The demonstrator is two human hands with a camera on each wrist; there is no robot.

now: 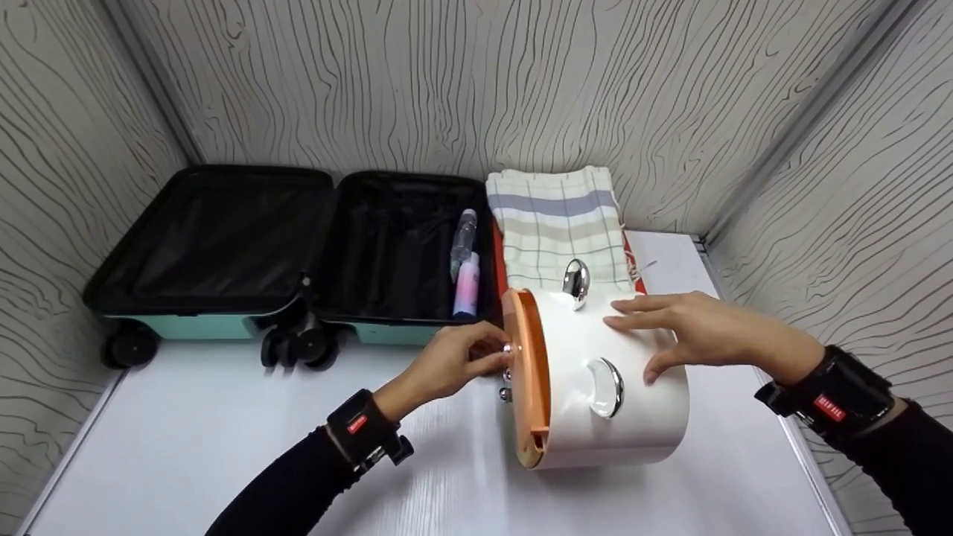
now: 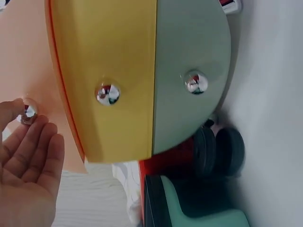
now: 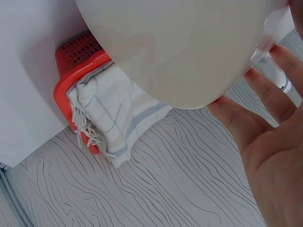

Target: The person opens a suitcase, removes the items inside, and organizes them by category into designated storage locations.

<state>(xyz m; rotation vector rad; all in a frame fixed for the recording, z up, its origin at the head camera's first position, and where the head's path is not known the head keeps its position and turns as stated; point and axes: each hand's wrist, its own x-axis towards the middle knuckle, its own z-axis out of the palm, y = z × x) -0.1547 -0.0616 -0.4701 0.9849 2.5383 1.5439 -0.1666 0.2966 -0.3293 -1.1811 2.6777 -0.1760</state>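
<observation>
A white drum-shaped drawer box (image 1: 640,417) lies on the table, its flat front facing left. That front has peach, yellow (image 2: 128,56) and green (image 2: 189,47) drawer faces, each with a round silver knob. My left hand (image 1: 454,361) pinches the knob (image 2: 29,111) of the peach drawer (image 1: 527,372) between thumb and fingers. The peach drawer stands slightly out from the body. On the box's white side, my right hand (image 1: 692,331) rests with spread fingertips. Two chrome oval pieces (image 1: 607,387) stick up from that side.
Behind the box, a folded checked cloth (image 1: 555,216) lies in a red basket (image 3: 73,75). An open mint suitcase (image 1: 201,326) stands to the left. In its right half lie a clear bottle (image 1: 463,237) and a pink-blue bottle (image 1: 467,286). Patterned walls (image 1: 357,82) enclose the table.
</observation>
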